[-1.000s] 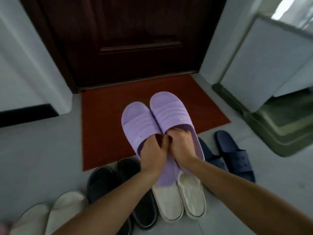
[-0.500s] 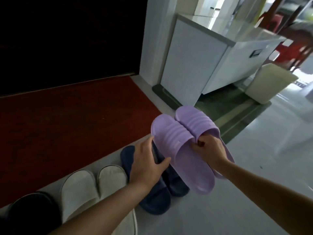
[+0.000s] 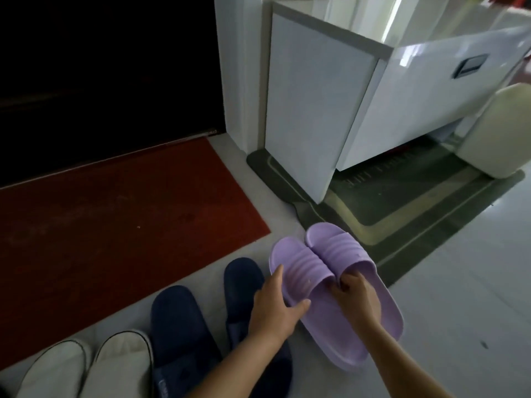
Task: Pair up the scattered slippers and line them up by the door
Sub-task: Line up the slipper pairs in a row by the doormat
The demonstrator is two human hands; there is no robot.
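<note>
Flanking purple slippers (image 3: 330, 282): navy pair (image 3: 184, 320)

Red doormat (image 3: 115, 225) flat on pale tiled floor (image 3: 459, 297), against dark doorway (image 3: 100, 67). White glossy cabinet (image 3: 359, 104) to the right, standing on dark green mat (image 3: 402, 214) with a yellowish border stripe. Cream container, possibly a bin (image 3: 500, 133), at the cabinet's far end.

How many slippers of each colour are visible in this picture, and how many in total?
Purple slippers: 2, side by side in the right hand, left hand on one
Navy slippers: 2, on the floor
White slippers: 2, on the floor
Total: 6
</note>
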